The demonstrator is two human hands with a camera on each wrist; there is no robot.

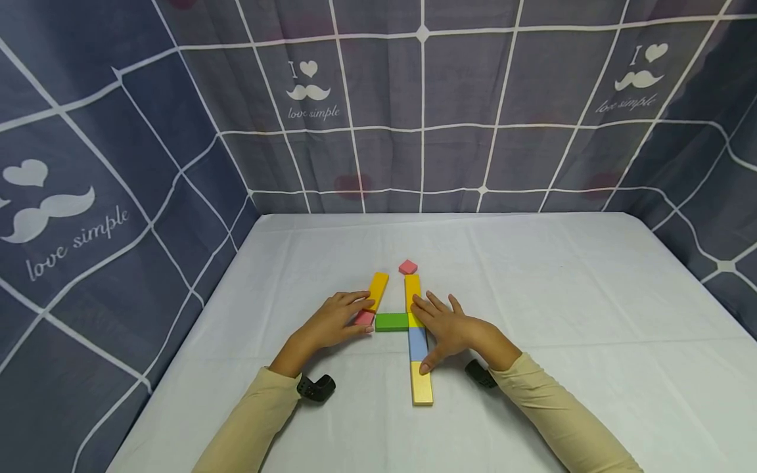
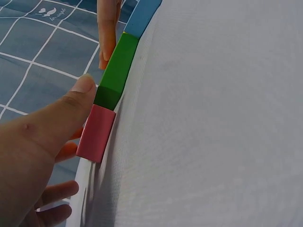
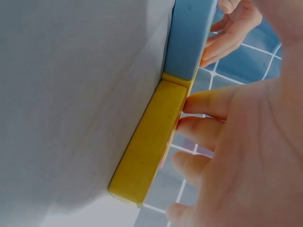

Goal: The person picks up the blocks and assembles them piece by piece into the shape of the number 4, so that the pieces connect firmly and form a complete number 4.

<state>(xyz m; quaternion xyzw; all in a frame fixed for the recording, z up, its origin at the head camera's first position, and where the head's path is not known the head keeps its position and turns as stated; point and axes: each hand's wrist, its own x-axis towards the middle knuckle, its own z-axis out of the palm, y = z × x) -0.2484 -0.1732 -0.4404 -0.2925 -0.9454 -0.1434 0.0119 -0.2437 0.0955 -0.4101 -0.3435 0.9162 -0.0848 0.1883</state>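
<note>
On the white table, a column of blocks has a yellow plank (image 1: pixel 412 289), a yellow piece (image 1: pixel 416 322), a blue block (image 1: pixel 417 344) and a lighter yellow block (image 1: pixel 422 389) at the near end. A green block (image 1: pixel 391 322) joins its left side. My left hand (image 1: pixel 338 320) lies around a pink block (image 1: pixel 363 318) left of the green one, fingers extended over the lower end of a slanted yellow plank (image 1: pixel 378 289), thumb along the pink block's near side. My right hand (image 1: pixel 452 328) spreads along the column's right side, fingertips at the upper yellow pieces, thumb at the near block.
A small pink block (image 1: pixel 408 267) lies just beyond the column's far end. Dark grey checked cloth (image 1: pixel 378 157) hangs behind the table and at both sides. Black cameras sit at the left wrist (image 1: pixel 316 387) and the right wrist (image 1: pixel 480 374).
</note>
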